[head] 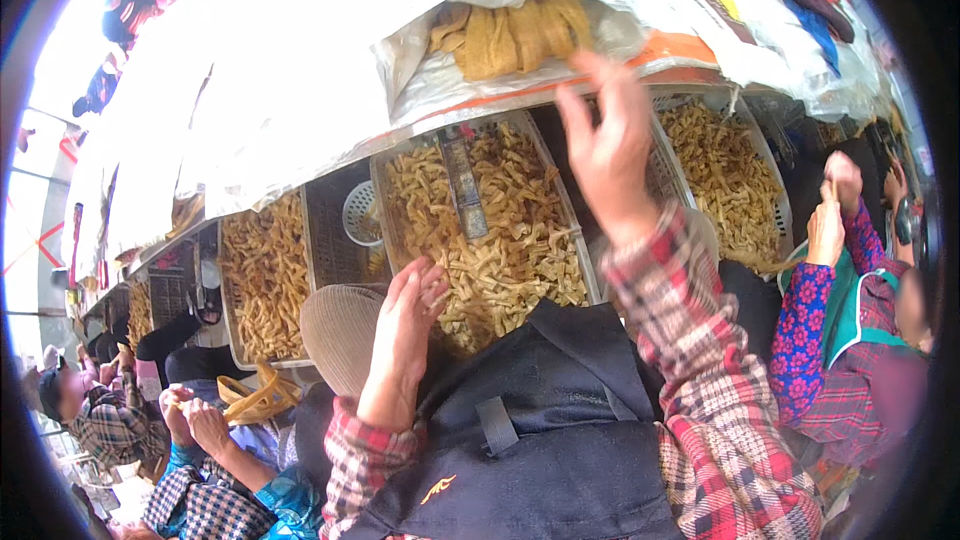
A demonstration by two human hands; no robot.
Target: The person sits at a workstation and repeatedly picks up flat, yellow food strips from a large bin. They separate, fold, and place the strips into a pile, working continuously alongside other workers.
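Observation:
My right hand (611, 142) is raised at the table's edge, its blurred fingers apart, just below a bundle of flat yellow-brown strips (517, 34) lying in a fold of plastic sheet. Nothing shows in that hand. My left hand (405, 315) hovers over the near left part of a plastic crate's heap of short knotted yellowish pieces (502, 270), fingers slightly bent and apart, with no held thing visible. A ruler-like strip (463, 187) lies on the heap in that crate.
White plastic sheeting (285, 82) covers the table. Crates of similar knotted pieces (266, 277) (720, 172) stand left and right, with a white perforated basket (361, 214) between two crates. Co-workers' hands (199, 420) (829, 217) hold strips on both sides.

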